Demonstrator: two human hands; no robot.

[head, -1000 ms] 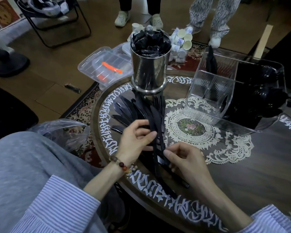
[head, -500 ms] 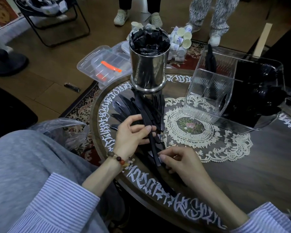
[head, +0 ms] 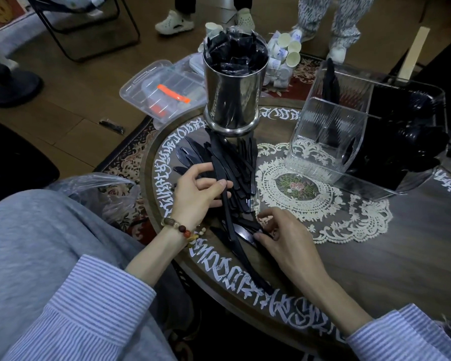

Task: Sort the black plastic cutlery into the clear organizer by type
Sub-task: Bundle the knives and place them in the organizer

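Looks like a home living room. Round wooden desk (head: 375, 261) ringed with white lettering, topped by a lace doily (head: 349, 217). Patterned rug (head: 130, 157) over wood-plank floor (head: 71, 105). Folding chair (head: 94, 29) and fan base (head: 11, 87) off to one side. Paper cups (head: 289, 50) and a clear plastic box (head: 164, 89) on the floor, two people in casual shoes standing nearby.

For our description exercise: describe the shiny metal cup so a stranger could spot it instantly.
Start at the round wooden table with white lettering around its edge. At its far rim, just beyond the pile of black cutlery, stands the metal cup. It is the only mirror-bright cylinder there, stuffed with black packets, unlike the clear organizer to its right.
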